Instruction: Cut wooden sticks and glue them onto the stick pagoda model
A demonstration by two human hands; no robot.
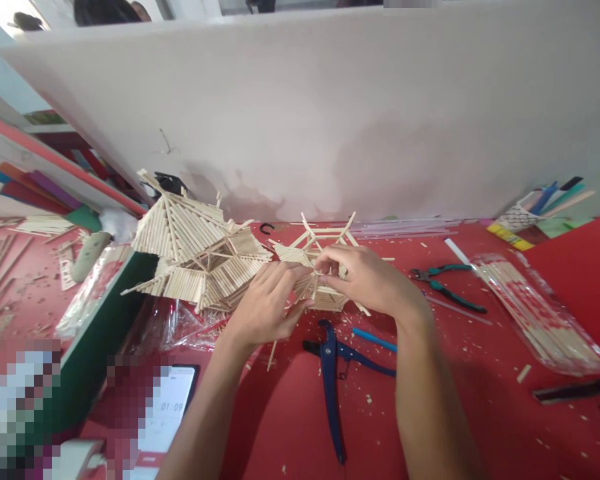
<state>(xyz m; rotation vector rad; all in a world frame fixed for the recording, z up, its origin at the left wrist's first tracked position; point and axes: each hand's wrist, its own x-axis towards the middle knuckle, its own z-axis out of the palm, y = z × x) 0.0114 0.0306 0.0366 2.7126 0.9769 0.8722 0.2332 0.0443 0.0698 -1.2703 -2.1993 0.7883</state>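
My left hand (269, 300) and my right hand (365, 277) meet over a small frame of thin wooden sticks (325, 237) on the red table. Both hands have their fingers curled and pinched on the sticks of this frame. The left fingers grip its near left side, the right fingers its near middle. A larger roof-like model of wooden sticks (195, 247) stands just to the left, touching or nearly touching the small frame.
Blue-handled cutters (333, 373) lie in front of my hands, green-handled pliers (447, 283) to the right. A plastic bag of sticks (535, 313) lies at the right. A phone (167, 413) and a green box (100, 333) sit at the left. A white partition (330, 113) closes the back.
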